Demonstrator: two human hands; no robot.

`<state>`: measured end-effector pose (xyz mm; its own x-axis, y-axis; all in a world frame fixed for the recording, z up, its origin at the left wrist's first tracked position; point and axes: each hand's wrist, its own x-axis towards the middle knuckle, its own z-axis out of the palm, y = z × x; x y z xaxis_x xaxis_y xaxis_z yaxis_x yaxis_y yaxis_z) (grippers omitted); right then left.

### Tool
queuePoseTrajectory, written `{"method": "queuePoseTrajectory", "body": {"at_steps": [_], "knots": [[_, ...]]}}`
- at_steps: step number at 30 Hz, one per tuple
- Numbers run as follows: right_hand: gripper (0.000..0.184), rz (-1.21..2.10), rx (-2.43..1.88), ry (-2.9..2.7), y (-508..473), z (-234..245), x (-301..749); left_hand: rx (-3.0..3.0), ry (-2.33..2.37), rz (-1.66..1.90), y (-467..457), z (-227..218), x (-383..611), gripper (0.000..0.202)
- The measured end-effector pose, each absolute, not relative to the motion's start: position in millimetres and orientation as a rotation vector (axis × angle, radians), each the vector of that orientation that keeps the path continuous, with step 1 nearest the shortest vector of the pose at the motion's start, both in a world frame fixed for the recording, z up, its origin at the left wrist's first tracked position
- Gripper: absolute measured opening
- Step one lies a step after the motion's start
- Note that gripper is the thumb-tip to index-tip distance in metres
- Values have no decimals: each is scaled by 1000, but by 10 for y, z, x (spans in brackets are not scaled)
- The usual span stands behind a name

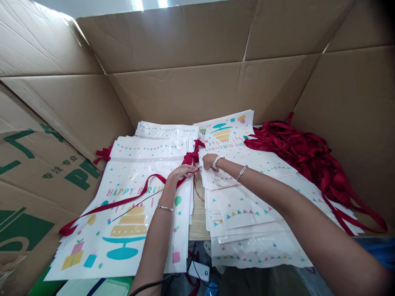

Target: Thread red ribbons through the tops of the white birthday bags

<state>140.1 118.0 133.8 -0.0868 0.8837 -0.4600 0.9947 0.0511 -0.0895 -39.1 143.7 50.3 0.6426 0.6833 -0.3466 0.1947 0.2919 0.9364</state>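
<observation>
"Ribbon (pixel 123 201) first: where do I look for it?"

"On my feed, the red strip runs loosely over the left stack of bags (pixel 129 168) and up to the left hand (pixel 187 170), near the gap between two stacks."

"And the grip?"

"I see the left fingers pinched together on a thin dark rod (pixel 138 204). The wrist seems to hide part of it, and a small hooked tip (pixel 200 167) shows beyond the fingers. The right hand (pixel 210 161) is curled closed at the inner edge of the right stack (pixel 247 226), just beside that tip. Its fingertips are hidden from me, so I can't tell what it has hold of."

"Why there?"

"I'd guess it steadies that edge near the tip. The stacks lie side by side, probably to put both within easy reach. A red bunch (pixel 190 158) sits just above the left hand."

"Anything inside the containers?"

"The bags lie flat; I can't make out any contents. Tall cardboard walls (pixel 185 86) stand around the table (pixel 199 224), hemming in both stacks and a tangled red heap (pixel 302 148) on the right, perhaps put there out of the hands' way."
</observation>
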Motion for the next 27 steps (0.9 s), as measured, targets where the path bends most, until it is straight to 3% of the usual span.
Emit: {"method": "queuePoseTrajectory", "body": {"at_steps": [4, 17, 27], "knots": [[26, -692, 1825, 1790, 1218, 1450, 1344, 1218, 862, 389, 1463, 480, -380, 31], [26, -789, 1841, 1868, 1168, 1503, 1457, 1175, 877, 396, 1490, 441, -375, 19], [11, -779, 1893, 2061, 1192, 1378, 1592, 1164, 932, 398, 1413, 532, -360, 17]]}}
